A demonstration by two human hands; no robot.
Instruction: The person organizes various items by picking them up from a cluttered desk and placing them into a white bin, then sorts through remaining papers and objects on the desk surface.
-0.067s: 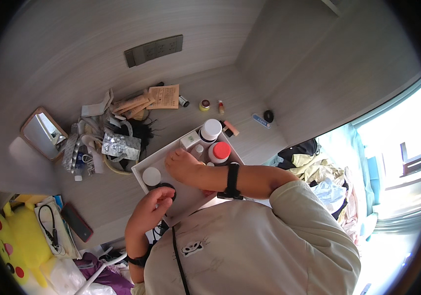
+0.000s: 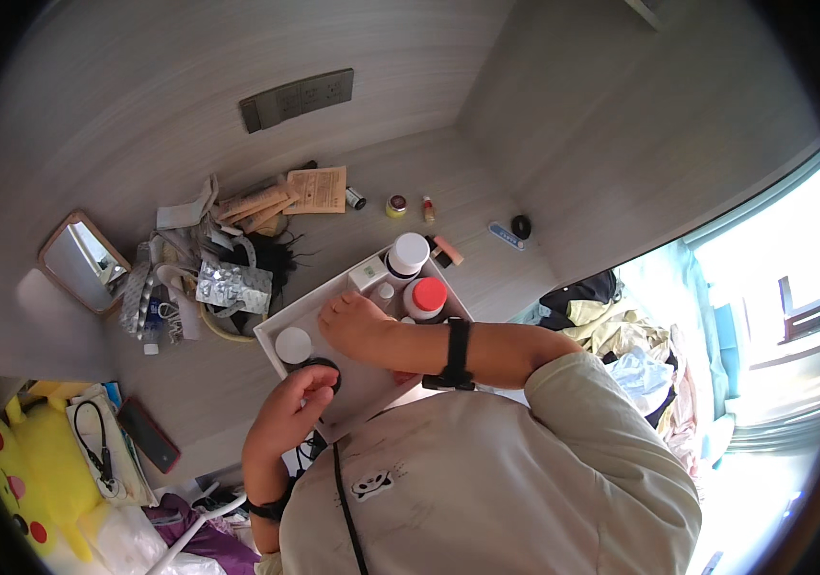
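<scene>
A white open box stands at the desk's near edge. My right hand reaches over it from the right, fingers curled downward; whatever they hold is hidden. By the box's left side my left hand has its fingers bent against a black round lid-like thing, partly covered by the hand. Inside the box, a white round lid lies close to both hands. Across the far right end are a white-capped bottle, a red-capped white bottle, a small white carton and a small clear bottle.
Left of the box lies a heap with a silver blister-like pack and brown paper packets. A framed mirror leans at the left. Beyond the box stand a small yellow jar and a black tape roll. A phone lies left.
</scene>
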